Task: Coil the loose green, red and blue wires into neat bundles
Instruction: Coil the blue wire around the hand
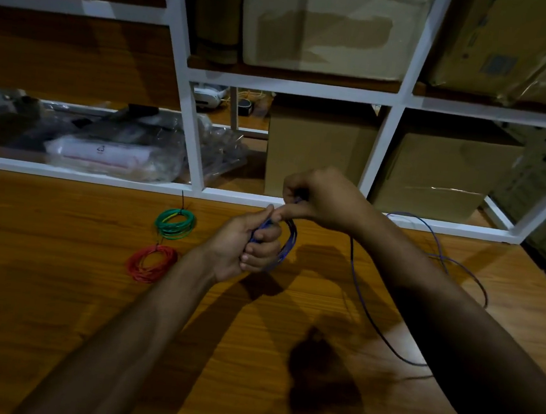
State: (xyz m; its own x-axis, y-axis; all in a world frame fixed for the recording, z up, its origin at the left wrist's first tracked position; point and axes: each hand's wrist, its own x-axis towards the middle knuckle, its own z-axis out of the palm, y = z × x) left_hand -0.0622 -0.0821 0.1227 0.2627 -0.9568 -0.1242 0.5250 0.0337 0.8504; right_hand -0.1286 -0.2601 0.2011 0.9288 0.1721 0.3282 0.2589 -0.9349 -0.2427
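Observation:
A green wire coil (174,224) with a black tie lies on the wooden table (54,285), and a red wire coil (152,263) lies just in front of it. My left hand (247,246) is closed around a partly wound loop of blue wire (289,242) above the table. My right hand (320,196) pinches the same blue wire just above and right of the left hand. The loose rest of the blue wire (366,304) trails right across the table in wide curves, passing under my right forearm.
A white shelf frame (200,152) stands along the table's far edge, holding cardboard boxes (318,151) and plastic-wrapped packages (115,153). More boxes fill the upper shelf.

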